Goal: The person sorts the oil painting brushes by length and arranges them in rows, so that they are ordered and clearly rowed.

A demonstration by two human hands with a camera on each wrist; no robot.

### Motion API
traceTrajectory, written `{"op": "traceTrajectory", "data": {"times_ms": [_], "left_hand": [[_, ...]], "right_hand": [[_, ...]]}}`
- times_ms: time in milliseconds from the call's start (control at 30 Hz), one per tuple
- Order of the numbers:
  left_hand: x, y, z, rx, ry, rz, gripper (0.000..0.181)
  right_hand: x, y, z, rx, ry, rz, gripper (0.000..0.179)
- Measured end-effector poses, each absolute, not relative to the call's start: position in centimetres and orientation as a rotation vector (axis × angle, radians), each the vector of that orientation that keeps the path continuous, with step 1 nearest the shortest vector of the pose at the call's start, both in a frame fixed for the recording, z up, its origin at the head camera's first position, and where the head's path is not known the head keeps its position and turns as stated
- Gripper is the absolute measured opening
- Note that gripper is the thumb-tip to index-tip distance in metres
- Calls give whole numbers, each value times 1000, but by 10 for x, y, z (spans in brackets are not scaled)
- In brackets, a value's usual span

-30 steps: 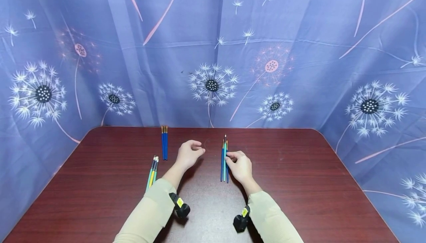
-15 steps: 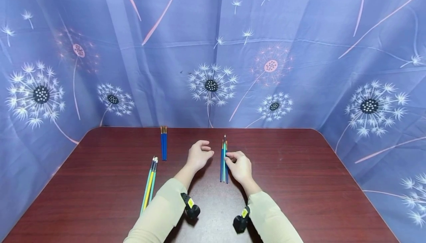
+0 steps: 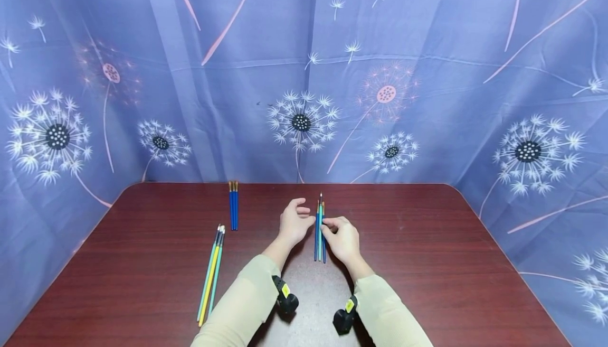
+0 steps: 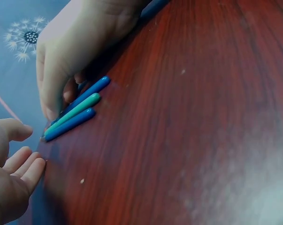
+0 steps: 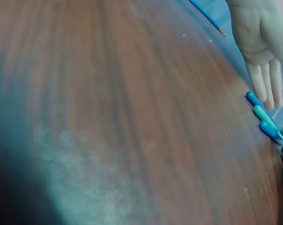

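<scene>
Three paintbrushes lie side by side mid-table: a blue-handled paintbrush (image 3: 316, 238) on the left, a teal paintbrush (image 3: 320, 241) between, and another blue paintbrush (image 3: 324, 252) on the right. My right hand (image 3: 344, 238) is at their right side, thumb and fingertips pinching the right blue brush. In the left wrist view, the fingers of the right hand (image 4: 73, 56) partly hide the brushes' far parts. My left hand (image 3: 294, 224) hovers close to the left blue brush with fingers extended and nothing in it. The left hand (image 5: 263, 51) shows its palm side in the right wrist view.
To the left, teal and yellow paintbrushes (image 3: 210, 278) form a group, bristles away from me. Blue paintbrushes (image 3: 234, 209) lie together near the back edge. A blue floral curtain (image 3: 304, 72) surrounds the dark red wooden table (image 3: 427, 252).
My left hand has moved right toward the middle brushes, uncovering the teal and yellow group behind its sleeve. The right hand has stayed in place at the brushes.
</scene>
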State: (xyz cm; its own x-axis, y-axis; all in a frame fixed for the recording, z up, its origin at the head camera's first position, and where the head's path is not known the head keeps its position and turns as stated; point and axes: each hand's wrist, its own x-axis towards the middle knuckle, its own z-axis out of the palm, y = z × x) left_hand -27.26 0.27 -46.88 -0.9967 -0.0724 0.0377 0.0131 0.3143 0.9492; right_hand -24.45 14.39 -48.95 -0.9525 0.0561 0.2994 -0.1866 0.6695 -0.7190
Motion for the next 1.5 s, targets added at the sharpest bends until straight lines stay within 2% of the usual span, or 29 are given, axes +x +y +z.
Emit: {"op": "traceTrajectory", "data": {"times_ms": [500,867,1500], "left_hand": [[-271,24,-477,210,-2311,-1802,57],[-270,29,-478,208,-2287,-1710,45],[-269,33,-477,346,-2198,-1808,37]], "right_hand": [[-245,140,-488,138,-2589,1133,19],[-246,140,-489,128,-2589,1123,18],[-243,143,-490,112,-2588,1122,17]]}}
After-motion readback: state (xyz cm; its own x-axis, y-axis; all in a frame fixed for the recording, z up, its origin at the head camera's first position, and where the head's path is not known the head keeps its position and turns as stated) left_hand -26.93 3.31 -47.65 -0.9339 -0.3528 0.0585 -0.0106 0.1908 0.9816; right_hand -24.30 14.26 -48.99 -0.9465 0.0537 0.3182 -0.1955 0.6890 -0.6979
